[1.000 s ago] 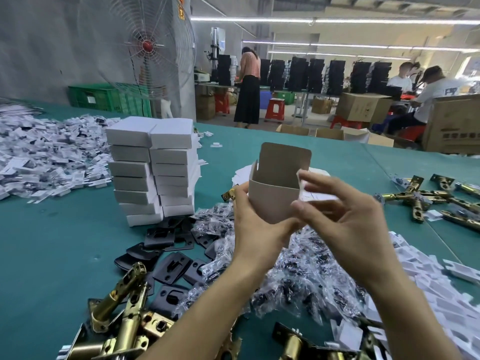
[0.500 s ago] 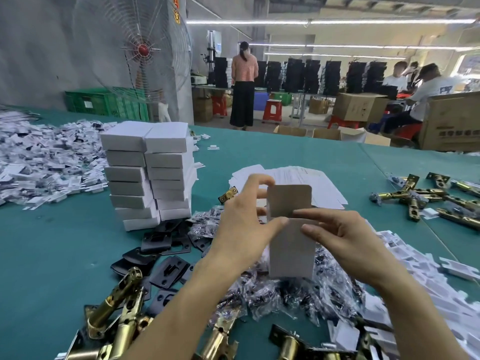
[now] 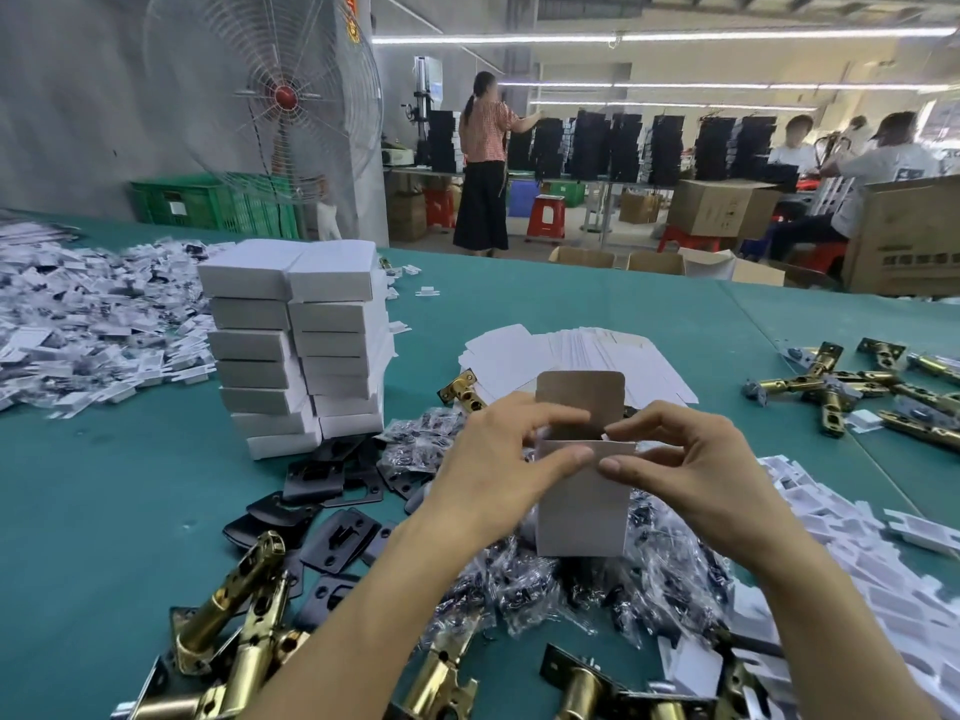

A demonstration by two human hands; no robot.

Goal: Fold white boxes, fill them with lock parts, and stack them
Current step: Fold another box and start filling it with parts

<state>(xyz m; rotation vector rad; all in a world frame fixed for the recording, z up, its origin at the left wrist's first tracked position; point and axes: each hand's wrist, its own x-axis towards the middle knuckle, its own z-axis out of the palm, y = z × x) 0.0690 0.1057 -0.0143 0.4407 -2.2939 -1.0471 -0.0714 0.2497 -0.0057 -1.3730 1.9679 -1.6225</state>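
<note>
I hold a small white box [image 3: 581, 504] upright over the table, its brown-lined top flap [image 3: 580, 402] standing open. My left hand [image 3: 498, 465] pinches the box's upper left edge, and my right hand [image 3: 685, 465] pinches its upper right edge. The thumbs nearly meet on the front face. Under the box lies a heap of clear bags with black screws [image 3: 571, 589]. Brass latch bolts [image 3: 244, 615] lie at the near left. Black strike plates [image 3: 332, 491] spread left of the bags. A double stack of closed white boxes [image 3: 301, 345] stands at the left.
Flat white box blanks [image 3: 582, 356] fan out behind my hands. More brass latches [image 3: 852, 387] lie at the far right, white plastic pieces [image 3: 883, 563] at the near right and white pieces [image 3: 78, 314] at the far left. A fan [image 3: 270, 96] and people stand beyond the green table [image 3: 104, 485].
The box dropped from a raised, tilted hold to an upright one in front of me. Both hands shifted to its top edge, and the view moved closer.
</note>
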